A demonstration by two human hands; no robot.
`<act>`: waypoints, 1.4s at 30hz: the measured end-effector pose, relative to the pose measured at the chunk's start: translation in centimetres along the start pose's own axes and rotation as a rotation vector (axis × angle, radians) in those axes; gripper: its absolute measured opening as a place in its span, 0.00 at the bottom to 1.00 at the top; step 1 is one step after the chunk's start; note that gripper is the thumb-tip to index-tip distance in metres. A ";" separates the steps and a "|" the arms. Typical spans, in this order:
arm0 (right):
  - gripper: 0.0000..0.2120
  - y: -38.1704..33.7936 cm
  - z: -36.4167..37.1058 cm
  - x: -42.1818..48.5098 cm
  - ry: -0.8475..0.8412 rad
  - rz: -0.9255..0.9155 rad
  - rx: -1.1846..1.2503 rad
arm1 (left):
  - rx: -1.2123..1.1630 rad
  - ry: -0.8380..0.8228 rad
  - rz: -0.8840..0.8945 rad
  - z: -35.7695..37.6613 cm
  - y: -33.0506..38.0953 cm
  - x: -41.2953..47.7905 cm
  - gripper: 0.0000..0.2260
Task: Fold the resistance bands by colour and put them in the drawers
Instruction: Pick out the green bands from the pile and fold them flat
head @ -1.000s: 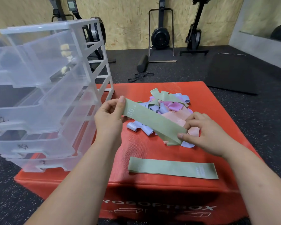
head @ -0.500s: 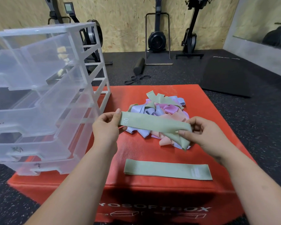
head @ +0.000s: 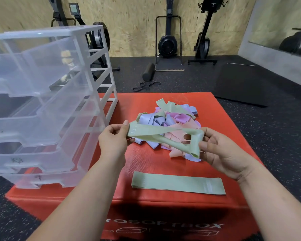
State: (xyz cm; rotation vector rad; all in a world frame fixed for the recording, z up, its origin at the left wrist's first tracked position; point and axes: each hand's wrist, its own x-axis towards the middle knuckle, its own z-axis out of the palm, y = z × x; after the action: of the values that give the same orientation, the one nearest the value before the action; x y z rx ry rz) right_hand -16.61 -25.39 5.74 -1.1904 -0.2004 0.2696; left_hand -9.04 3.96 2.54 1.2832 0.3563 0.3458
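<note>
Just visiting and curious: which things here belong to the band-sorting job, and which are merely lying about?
Job: held green band, flat green band, band pile, drawers, red box, left hand, right hand.
Lying about: foam roller, black straps on the floor, exercise machine, black mat.

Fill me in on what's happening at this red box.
A person is sorting resistance bands. The left hand pinches one end of a looped green band and the right hand grips the other, above the red box. A second green band lies flat near the front, a mixed pile behind, a clear drawer unit at left.
</note>
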 end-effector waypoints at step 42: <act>0.07 0.7 -3.6 -0.9 0.246 0.010 -0.559 | 0.056 -0.049 -0.035 -0.8 -1.2 0.3 0.10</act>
State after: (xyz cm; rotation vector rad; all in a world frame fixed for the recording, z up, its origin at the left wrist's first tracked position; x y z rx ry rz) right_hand -16.42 -28.63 3.76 -1.7654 -0.0520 0.0713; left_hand -9.07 4.51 1.12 1.3361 0.3480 0.2763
